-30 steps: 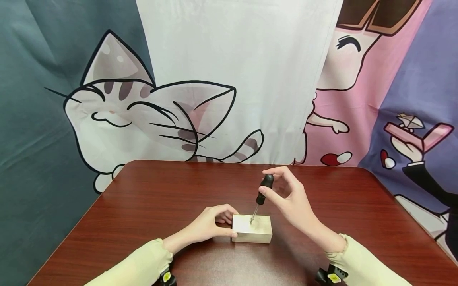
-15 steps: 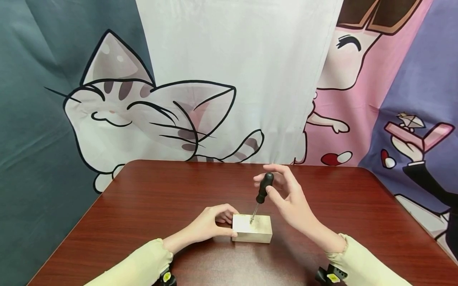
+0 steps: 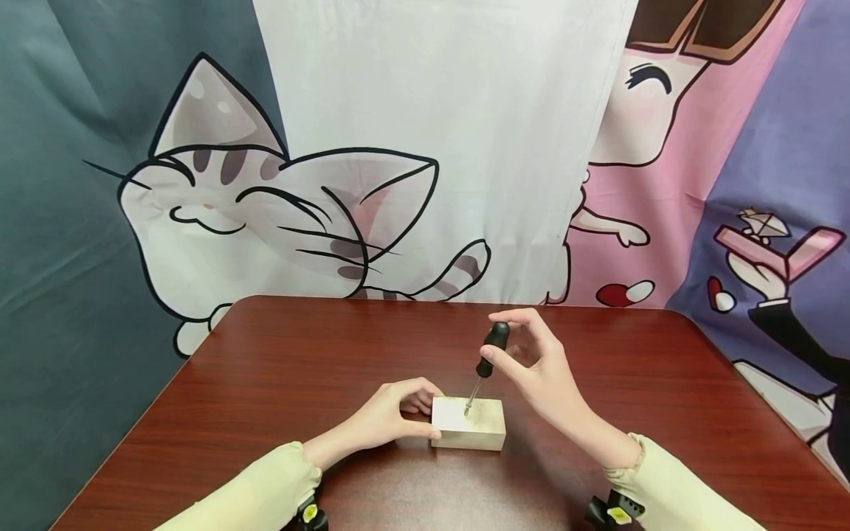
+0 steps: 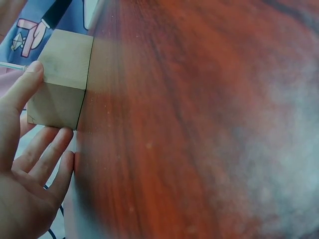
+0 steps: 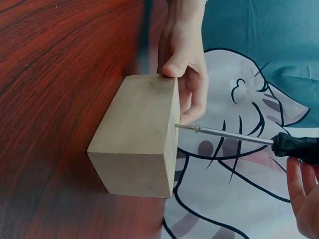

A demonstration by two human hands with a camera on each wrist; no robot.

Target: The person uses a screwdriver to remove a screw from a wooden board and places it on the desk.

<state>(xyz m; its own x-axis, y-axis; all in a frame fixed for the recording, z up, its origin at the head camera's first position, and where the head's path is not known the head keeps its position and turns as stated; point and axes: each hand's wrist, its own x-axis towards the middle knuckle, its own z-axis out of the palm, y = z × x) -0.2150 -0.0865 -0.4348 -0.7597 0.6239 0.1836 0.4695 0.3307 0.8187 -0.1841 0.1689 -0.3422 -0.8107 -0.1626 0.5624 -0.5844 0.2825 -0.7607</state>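
Note:
A pale wooden block (image 3: 473, 440) lies on the table in the head view. My left hand (image 3: 385, 417) grips its left end, thumb on the near side and fingers behind; the left wrist view shows the thumb by the block's top edge. My right hand (image 3: 541, 372) pinches the black handle of a screwdriver (image 3: 493, 349) between thumb and fingers. The screwdriver leans to the right above the block. In the right wrist view its metal shaft meets the head of a screw (image 5: 186, 127), which stands partly out of the block's top face.
The reddish-brown wooden table (image 3: 299, 346) reaches back to a printed cloth (image 3: 518, 147) with a cartoon cat. Each wrist carries a black camera mount below a pale yellow sleeve (image 3: 259, 487).
Half a second ago my right fingers were spread loose around the handle; now they have closed on it again. The left hand and block have stayed put.

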